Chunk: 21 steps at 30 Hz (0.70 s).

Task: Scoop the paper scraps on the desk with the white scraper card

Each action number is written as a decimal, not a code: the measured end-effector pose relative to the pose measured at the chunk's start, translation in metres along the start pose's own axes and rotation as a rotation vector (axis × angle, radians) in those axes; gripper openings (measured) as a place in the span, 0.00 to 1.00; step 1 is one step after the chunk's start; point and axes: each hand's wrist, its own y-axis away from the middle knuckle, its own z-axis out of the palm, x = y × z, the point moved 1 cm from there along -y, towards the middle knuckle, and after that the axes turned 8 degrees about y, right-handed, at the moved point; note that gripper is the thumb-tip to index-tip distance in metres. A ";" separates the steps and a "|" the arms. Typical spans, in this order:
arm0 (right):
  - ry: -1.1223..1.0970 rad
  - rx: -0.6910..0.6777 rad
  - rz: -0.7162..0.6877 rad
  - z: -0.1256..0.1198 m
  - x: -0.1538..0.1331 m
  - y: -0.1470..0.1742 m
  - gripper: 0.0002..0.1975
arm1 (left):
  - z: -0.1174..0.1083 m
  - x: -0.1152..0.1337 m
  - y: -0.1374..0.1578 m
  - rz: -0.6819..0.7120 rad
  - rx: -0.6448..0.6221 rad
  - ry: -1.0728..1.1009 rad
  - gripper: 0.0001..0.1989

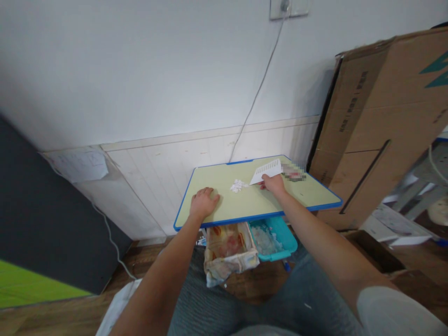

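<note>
My right hand (273,184) grips a white card (266,171) that bears a row of short dark marks or slots. It holds the card tilted over the right half of a small yellow table (224,207) with a blue edge. Just left of the card lies a loose pile of small white pieces (238,185); what they are is too small to tell. My left hand (204,203) rests palm down near the table's left front, fingers stretched out, holding nothing. A pixelated item (294,172) lies at the back right of the tabletop.
Below the table's front edge are a cloth-lined bin (231,261) and a turquoise tub (280,242) with whitish bits inside. A large cardboard box (378,121) stands on the right. Behind, a cable (261,86) hangs down the wall from a socket (289,8).
</note>
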 end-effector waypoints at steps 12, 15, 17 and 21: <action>0.001 0.012 -0.033 -0.001 0.008 0.005 0.23 | -0.001 0.003 0.001 -0.007 -0.008 -0.011 0.24; -0.003 0.007 -0.053 0.001 0.008 0.008 0.22 | -0.001 0.003 0.001 -0.019 -0.009 -0.005 0.24; -0.010 0.008 -0.066 0.000 0.009 0.010 0.22 | -0.001 0.003 0.001 -0.018 -0.003 -0.001 0.24; -0.051 0.041 -0.079 -0.002 0.012 0.011 0.22 | -0.001 0.002 0.001 -0.008 0.009 0.002 0.23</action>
